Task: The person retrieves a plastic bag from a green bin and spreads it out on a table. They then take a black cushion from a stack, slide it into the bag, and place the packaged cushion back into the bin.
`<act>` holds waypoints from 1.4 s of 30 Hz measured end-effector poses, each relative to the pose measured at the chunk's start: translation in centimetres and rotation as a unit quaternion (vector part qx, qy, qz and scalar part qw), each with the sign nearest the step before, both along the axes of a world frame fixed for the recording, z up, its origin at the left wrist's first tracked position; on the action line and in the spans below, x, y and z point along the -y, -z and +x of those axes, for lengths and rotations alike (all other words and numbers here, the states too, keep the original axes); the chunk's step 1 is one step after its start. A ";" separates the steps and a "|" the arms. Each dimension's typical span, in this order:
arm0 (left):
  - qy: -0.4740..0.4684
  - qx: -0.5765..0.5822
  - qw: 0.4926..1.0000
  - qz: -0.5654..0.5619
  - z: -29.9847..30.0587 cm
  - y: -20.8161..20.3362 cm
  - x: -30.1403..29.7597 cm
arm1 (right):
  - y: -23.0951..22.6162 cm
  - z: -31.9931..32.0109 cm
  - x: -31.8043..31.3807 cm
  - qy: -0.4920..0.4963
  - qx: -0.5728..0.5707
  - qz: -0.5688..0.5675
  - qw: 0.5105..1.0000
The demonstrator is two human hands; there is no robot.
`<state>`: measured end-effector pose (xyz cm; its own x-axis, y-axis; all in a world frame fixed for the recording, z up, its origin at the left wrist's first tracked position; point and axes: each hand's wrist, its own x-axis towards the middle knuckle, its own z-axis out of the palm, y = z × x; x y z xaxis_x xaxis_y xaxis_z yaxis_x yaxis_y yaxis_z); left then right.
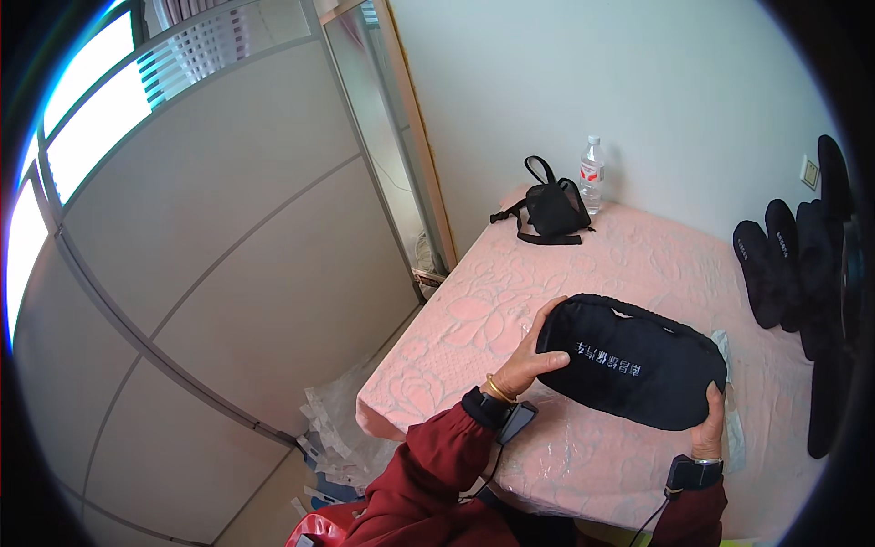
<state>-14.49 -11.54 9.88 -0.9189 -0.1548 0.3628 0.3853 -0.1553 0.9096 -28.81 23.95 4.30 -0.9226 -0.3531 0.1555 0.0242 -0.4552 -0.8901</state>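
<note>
A black oblong padded cushion (629,387) with pale lettering hangs tilted over the bed, held between my two hands. Its left end is in my left hand (529,363), thumb on the front face and fingers behind. At the lower right corner my right hand (709,427) grips it, the thumb on the front and the other fingers mostly hidden. A small light gap shows along its upper edge. Under it, shiny clear plastic (558,421) lies on the pink bedspread (474,346).
Several similar black padded pieces (758,273) lie along the right side. A black strapped bag (556,208) and a clear water bottle (591,178) stand at the far end. Crumpled plastic (342,424) lies on the floor by the grey panelled partition (246,264).
</note>
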 end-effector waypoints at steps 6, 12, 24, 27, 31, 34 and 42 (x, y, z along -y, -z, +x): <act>0.008 -0.009 1.000 0.007 -0.1 0.1 -0.1 | -1.4 0.9 1.0 0.032 0.057 -0.017 0.998; 0.053 0.041 0.997 0.037 0.1 0.3 -0.2 | 0.8 1.1 -0.2 0.011 0.057 -0.075 0.995; 0.107 0.041 0.989 0.097 0.5 0.7 -0.6 | 3.5 -1.1 -1.2 -0.015 0.047 -0.070 0.996; 0.104 0.041 0.990 0.089 0.5 0.6 -0.6 | 3.4 -1.3 -1.0 -0.001 0.047 -0.059 0.997; 0.042 0.080 0.994 0.067 0.3 1.2 -0.6 | 2.3 -0.6 -0.2 0.016 0.036 -0.054 0.998; -0.006 0.106 0.992 0.068 0.1 1.2 -0.9 | 1.8 -0.1 -0.2 0.095 -0.072 0.084 0.989; -0.041 0.121 0.979 0.157 -0.1 1.0 0.0 | -1.8 1.0 2.7 0.066 0.085 -0.043 0.993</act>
<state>-14.58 -11.59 8.85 -0.9517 -0.3014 0.0591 0.1880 -0.4196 0.8880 -27.82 21.23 6.07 -0.9755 -0.2194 0.0174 0.1064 -0.5390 -0.8356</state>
